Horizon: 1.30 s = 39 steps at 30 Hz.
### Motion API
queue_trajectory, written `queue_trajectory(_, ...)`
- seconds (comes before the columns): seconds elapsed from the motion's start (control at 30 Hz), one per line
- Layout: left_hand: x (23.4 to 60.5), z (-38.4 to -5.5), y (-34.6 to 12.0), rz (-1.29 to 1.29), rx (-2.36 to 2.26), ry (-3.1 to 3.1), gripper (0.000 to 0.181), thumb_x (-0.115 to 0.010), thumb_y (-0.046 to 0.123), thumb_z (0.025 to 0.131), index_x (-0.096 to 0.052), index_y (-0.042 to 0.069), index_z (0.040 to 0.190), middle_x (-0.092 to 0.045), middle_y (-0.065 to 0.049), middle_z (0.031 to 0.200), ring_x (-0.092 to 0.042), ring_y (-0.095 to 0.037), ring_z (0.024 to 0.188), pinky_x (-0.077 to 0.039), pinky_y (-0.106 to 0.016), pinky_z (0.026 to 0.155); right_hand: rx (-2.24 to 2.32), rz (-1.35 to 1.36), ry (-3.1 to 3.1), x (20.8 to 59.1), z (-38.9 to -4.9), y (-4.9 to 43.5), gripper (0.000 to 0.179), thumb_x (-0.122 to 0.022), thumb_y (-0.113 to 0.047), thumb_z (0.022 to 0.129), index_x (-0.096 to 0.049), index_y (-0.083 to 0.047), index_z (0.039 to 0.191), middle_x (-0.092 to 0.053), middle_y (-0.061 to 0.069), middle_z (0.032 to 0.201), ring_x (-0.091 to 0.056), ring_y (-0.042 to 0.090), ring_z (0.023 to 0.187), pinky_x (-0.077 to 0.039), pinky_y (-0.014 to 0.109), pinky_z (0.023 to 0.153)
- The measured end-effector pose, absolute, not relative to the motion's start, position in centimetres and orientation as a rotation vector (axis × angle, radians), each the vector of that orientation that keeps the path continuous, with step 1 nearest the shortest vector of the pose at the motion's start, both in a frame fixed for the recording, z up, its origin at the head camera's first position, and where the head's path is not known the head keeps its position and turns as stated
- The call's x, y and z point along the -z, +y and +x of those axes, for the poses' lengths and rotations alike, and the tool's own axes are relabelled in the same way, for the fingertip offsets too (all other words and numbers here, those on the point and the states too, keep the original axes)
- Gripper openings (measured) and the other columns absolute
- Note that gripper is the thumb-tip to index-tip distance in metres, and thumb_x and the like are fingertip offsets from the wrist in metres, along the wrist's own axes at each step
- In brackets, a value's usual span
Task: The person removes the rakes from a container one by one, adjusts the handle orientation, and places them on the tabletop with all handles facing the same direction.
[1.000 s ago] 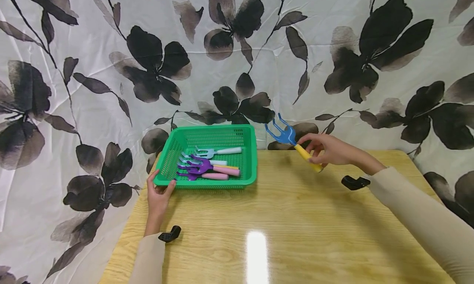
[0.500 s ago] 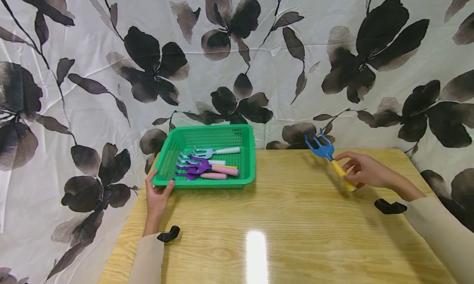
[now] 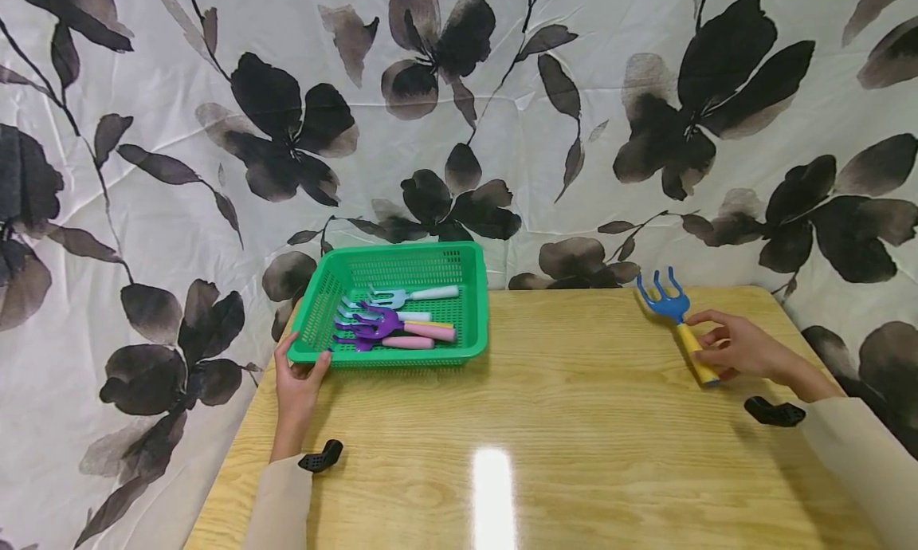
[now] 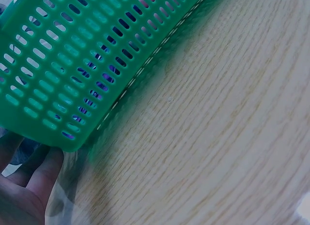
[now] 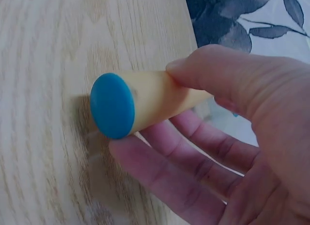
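My right hand (image 3: 739,347) holds a small garden hand rake (image 3: 690,347) by its yellow handle, blue tines pointing away from me, at the right of the table. The right wrist view shows the thumb on one side of the handle (image 5: 155,97), fingers on the other, and a blue end cap low over the wood. At the left, my left hand (image 3: 296,386) grips the near left corner of a green plastic basket (image 3: 473,347). Inside the basket lie several hand rakes, among them a purple one with a pink handle (image 3: 430,329) and a pale blue one with a whitish handle (image 3: 433,292).
The light wooden table (image 3: 559,454) ends at the back against a white cloth (image 3: 559,159) printed with dark flowers. A bright light reflection (image 3: 493,494) lies on the tabletop near the front. Each wrist wears a black camera mount (image 3: 774,412).
My right hand has carried the blue and yellow hand rake to the right and lower, away from the basket. My left hand has stayed at the basket's corner.
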<state>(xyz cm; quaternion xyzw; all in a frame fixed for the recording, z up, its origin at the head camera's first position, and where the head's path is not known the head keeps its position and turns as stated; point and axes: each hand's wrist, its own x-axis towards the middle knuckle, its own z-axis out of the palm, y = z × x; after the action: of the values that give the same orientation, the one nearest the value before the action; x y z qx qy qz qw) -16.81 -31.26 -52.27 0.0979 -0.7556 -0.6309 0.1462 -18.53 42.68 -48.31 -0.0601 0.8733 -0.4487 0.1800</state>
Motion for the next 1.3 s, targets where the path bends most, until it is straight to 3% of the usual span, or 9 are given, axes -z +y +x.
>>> queue_trajectory(0.17,51.8,-16.7,-31.2,0.305,1.869,-2.159,0.076,-0.072,0.020,0.098,-0.028,0.028,0.160,-0.055,-0.023,0.138,-0.057,-0.017,0.115,-0.048,-0.011,0.084,1.228,-0.083,2.466,48.9,-19.1,43.1,0.066,-0.076,-0.011,0.094,-0.038,0.006,0.145,-0.063,0.019,0.103,-0.067,0.024,0.071,-0.061,0.045,0.063)
queue_trajectory(0.43,50.1,-16.3,-30.5,0.258,1.879,-2.174,0.077,-0.071,0.016,0.098,-0.026,0.017,0.161,-0.052,-0.028,0.141,-0.056,-0.022,0.117,-0.049,-0.013,0.084,1.206,-0.018,2.447,49.3,-19.6,43.7,0.068,-0.076,-0.013,0.094,-0.036,0.008,0.146,-0.064,0.015,0.098,-0.064,0.022,0.070,-0.060,0.043,0.060)
queue_trajectory(0.73,52.3,-17.3,-31.2,0.263,1.897,-2.100,0.073,-0.071,0.015,0.098,-0.031,0.027,0.158,-0.055,-0.022,0.139,-0.060,-0.011,0.112,-0.049,-0.013,0.086,1.122,-0.028,2.508,49.4,-19.9,43.6,0.067,-0.076,-0.017,0.094,-0.039,0.008,0.145,-0.061,0.019,0.105,-0.063,0.023,0.078,-0.060,0.044,0.062)
queue_trajectory(0.9,52.7,-17.4,-31.3,0.265,1.895,-2.080,0.071,-0.072,0.017,0.098,-0.033,0.030,0.157,-0.055,-0.022,0.139,-0.060,-0.013,0.114,-0.049,-0.014,0.086,1.110,-0.023,2.502,49.4,-20.1,43.5,0.067,-0.074,-0.015,0.096,-0.037,0.009,0.146,-0.060,0.020,0.106,-0.062,0.023,0.081,-0.061,0.044,0.063)
queue_trajectory(1.3,52.7,-17.5,-31.5,0.259,1.879,-2.118,0.074,-0.071,0.018,0.099,-0.029,0.028,0.159,-0.054,-0.018,0.140,-0.059,-0.013,0.113,-0.049,-0.013,0.084,1.151,-0.009,2.458,49.6,-20.1,43.7,0.069,-0.074,-0.017,0.096,-0.035,0.008,0.148,-0.059,0.019,0.105,-0.065,0.022,0.080,-0.061,0.044,0.065)
